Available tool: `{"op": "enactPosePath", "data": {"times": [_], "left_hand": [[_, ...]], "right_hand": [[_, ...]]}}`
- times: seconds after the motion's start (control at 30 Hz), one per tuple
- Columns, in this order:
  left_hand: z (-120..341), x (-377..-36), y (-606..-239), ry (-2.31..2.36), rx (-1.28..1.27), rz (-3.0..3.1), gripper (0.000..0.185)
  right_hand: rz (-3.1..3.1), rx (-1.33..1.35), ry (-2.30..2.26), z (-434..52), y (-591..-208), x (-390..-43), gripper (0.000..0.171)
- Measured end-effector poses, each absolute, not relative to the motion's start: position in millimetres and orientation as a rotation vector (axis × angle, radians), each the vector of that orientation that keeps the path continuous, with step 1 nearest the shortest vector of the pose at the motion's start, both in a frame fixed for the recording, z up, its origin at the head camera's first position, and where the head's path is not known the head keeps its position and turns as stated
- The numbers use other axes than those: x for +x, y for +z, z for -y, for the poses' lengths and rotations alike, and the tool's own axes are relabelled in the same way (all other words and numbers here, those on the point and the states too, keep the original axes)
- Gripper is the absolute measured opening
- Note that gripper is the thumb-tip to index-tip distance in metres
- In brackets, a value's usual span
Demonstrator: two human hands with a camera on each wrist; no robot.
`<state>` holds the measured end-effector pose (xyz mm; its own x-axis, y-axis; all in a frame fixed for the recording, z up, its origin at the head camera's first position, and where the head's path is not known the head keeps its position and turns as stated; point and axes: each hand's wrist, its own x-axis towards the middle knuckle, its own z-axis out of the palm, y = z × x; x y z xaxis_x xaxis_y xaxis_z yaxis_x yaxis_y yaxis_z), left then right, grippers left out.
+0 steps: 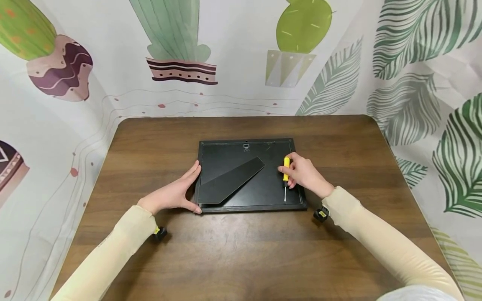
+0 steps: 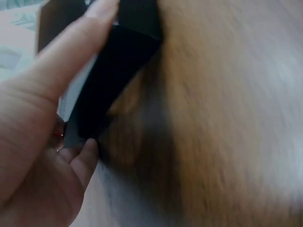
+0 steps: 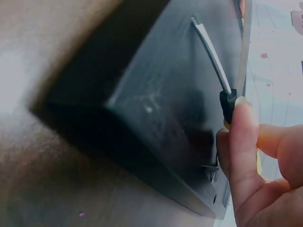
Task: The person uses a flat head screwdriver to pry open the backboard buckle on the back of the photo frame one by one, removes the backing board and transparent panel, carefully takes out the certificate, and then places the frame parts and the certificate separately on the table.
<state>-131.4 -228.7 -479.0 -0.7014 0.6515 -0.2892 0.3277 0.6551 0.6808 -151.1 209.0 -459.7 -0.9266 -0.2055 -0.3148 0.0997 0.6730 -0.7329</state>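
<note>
A black picture frame [image 1: 241, 175] lies with its back up on the table, its easel stand [image 1: 231, 182] slanting across the left half of the backing. At its left side my left hand [image 1: 175, 192] holds the frame, thumb by the near corner and fingers along the edge. In the left wrist view, the thumb [image 2: 71, 52] lies over the frame's dark side. My right hand [image 1: 305, 173] pinches the yellow handle of a small screwdriver [image 1: 286, 167] above the frame's right part. Its metal shaft [image 3: 213, 56] points toward the near edge, the tip close over the backing.
The brown wooden table [image 1: 233, 255] extends around the frame on all sides. Behind it hangs a white cloth [image 1: 241, 42] printed with cacti and leaves. Small black wrist devices [image 1: 321, 214] sit below the cream sleeves [image 1: 380, 234].
</note>
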Motion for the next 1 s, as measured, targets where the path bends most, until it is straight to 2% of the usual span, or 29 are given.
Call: {"op": "enactPosePath", "data": {"times": [0.17,0.4,0.67,1.0], "left_hand": [[227.1,-127.7,-480.8,0.763,0.766,-2.381,0.155],[223.4,-123.3,-482.9,0.726,0.778,-2.474,0.151],[223.2,-120.9,-486.4,0.7,0.776,-2.524,0.149],[222.3,-120.7,-484.0,0.679,0.787,-2.53,0.146]], "right_hand": [[-2.517,-0.098,-1.138,-209.2,-461.1,-150.5,0.047],[-2.521,-0.099,-1.135,-207.6,-457.8,-150.1,0.046],[-2.623,-0.218,-1.081,-206.5,-453.5,-146.1,0.046],[-2.784,-0.451,-1.108,-206.3,-434.9,-120.4,0.03]]}}
